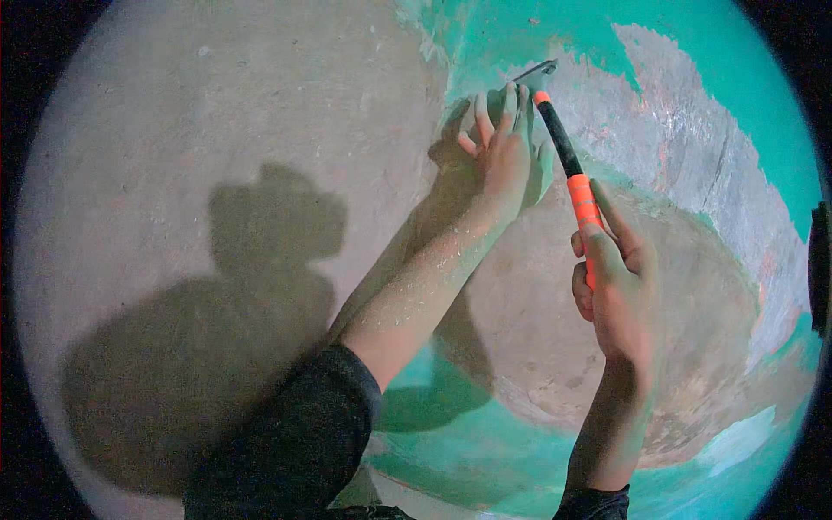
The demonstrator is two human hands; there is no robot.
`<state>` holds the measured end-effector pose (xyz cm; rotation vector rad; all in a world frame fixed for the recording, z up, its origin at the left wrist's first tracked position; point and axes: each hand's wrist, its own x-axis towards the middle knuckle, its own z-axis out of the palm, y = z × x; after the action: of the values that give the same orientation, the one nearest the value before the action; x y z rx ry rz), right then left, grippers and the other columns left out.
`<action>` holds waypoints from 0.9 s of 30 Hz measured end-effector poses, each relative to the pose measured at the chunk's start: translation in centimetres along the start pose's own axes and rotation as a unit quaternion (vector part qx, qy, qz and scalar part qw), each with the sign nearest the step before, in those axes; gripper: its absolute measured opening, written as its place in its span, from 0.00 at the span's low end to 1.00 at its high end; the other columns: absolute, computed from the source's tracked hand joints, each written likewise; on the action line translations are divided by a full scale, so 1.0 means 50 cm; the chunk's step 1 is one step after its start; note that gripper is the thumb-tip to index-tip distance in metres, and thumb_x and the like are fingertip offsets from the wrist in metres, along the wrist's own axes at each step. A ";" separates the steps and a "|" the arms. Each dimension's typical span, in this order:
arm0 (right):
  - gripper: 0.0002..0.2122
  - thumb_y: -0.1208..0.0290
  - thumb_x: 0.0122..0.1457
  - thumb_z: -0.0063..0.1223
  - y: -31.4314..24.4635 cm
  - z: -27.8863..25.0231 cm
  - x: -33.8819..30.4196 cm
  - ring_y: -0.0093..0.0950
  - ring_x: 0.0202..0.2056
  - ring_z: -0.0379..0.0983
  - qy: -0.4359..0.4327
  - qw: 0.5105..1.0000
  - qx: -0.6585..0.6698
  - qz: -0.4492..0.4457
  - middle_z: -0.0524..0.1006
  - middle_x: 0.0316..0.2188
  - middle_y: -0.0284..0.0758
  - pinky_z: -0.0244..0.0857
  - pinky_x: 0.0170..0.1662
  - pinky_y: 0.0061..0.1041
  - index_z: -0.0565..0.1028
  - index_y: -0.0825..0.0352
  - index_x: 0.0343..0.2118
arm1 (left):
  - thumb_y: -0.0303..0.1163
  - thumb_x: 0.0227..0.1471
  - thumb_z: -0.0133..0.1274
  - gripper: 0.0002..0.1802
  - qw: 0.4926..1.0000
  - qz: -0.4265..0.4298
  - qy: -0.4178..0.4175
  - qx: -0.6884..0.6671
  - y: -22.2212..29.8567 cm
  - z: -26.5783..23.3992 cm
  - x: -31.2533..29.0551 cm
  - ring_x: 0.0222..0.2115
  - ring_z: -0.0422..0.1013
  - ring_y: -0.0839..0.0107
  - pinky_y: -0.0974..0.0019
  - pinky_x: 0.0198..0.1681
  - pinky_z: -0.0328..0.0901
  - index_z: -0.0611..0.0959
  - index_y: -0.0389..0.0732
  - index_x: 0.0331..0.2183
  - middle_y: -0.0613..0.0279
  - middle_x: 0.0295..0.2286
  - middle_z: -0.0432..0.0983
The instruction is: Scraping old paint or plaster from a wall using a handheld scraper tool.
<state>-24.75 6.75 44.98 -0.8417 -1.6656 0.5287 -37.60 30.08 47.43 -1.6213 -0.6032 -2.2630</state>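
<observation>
My right hand (611, 269) is closed around the orange grip of a long-handled scraper (562, 139), which points up the wall. Its shaft is black with an orange band near the top. A thin dark blade (533, 71) sits crosswise at the far end, by patchy, pale wall. My left hand (503, 143) has its fingers stretched and spread toward the wall, the longest fingertips right beside or against the blade; I cannot tell whether they press on it. Pale flecks of dust dot my left forearm.
Green paint (737, 78) covers the upper right of the wall, with ragged edges around a pale bared patch (693, 121). A grey-brown plaster area (173, 95) fills the left, where my shadow falls. More green (468, 451) runs along the bottom. A dark object (817, 269) stands at the right rim.
</observation>
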 end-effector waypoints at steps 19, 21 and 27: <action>0.25 0.72 0.67 0.44 -0.026 0.011 0.021 0.11 0.16 0.58 0.010 1.000 -0.007 0.011 0.69 0.31 0.28 0.49 0.16 0.15 0.64 0.66 0.68 | 0.51 0.41 0.67 0.55 0.979 0.009 -0.009 0.201 -0.010 -0.012 0.023 0.68 0.44 0.43 0.23 0.57 0.45 0.63 0.52 0.68 0.66 0.70 0.50; 0.25 0.72 0.67 0.44 -0.022 0.026 0.043 0.12 0.15 0.57 0.031 0.998 -0.037 -0.050 0.69 0.31 0.28 0.49 0.15 0.15 0.65 0.66 0.68 | 0.52 0.40 0.67 0.56 0.959 0.077 0.009 0.272 -0.023 -0.017 0.060 0.68 0.44 0.42 0.21 0.57 0.44 0.63 0.52 0.68 0.66 0.70 0.50; 0.26 0.72 0.66 0.43 -0.038 0.006 0.020 0.13 0.15 0.58 0.013 1.000 0.004 0.000 0.70 0.32 0.29 0.49 0.15 0.17 0.64 0.66 0.68 | 0.52 0.40 0.67 0.57 0.978 0.013 -0.021 0.207 0.031 -0.036 0.021 0.67 0.45 0.41 0.19 0.55 0.46 0.61 0.51 0.69 0.65 0.70 0.50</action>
<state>-25.60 6.32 46.89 -0.8391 -1.6391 0.5229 -38.69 27.85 48.17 -1.4590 -0.9818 -1.9229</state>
